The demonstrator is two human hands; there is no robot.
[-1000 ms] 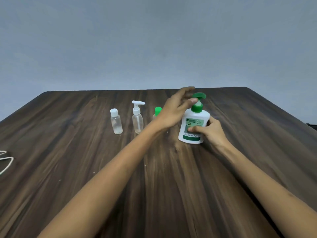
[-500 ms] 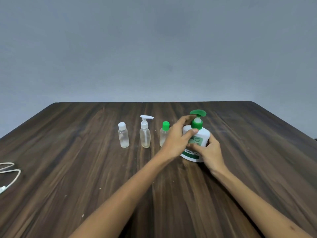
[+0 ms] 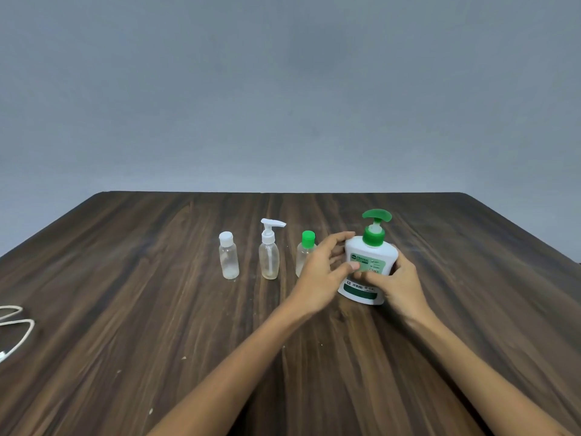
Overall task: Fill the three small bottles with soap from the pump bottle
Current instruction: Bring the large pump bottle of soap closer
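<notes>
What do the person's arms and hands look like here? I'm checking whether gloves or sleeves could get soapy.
Both forearms are bare as far as the picture shows, with no sleeves in view. The left hand and right hand wear no gloves, and no rings, watch or wristbands can be seen. Fingernails look short and unpainted.

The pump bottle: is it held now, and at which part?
Yes. Both hands hold the pump bottle by its white body: left hand on its left side, right hand on its right. The green pump head is untouched.
</notes>
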